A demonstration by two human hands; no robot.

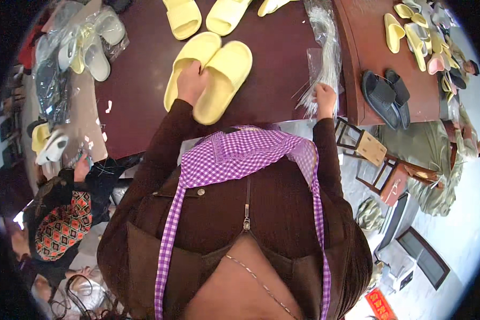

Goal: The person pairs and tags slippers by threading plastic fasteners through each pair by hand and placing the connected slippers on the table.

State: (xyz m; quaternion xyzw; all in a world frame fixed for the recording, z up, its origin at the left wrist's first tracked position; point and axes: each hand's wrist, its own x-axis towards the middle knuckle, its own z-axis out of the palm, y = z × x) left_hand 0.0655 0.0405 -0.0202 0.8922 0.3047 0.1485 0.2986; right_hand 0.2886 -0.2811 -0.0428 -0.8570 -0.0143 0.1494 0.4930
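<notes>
1. Yellow foam slippers [210, 80] lie as a pair, side by side and touching, on the dark maroon table [138, 90], just ahead of my chest.
2. My left hand [191, 81] rests on top of that pair, where the two slippers meet. My fingers are curled down onto the left slipper; I cannot tell for sure whether they pinch it or only press on it.
3. Further left on the table sits a heap of clear bags with pale slippers inside [88, 45]. Below it, at the table's near edge, another person's hand [81, 168] is busy.
4. Beyond my pair, at the far edge, more yellow slippers [205, 15] lie loose.
5. To the right, my right hand [325, 98] is closed around the lower end of a bundle of thin clear plastic strips [325, 58], which runs away from me along the table's right edge.
6. Right again, on a brown table [368, 42], a pair of black slippers [386, 96] lies near its corner, with pale yellow ones [405, 26] beyond.
</notes>
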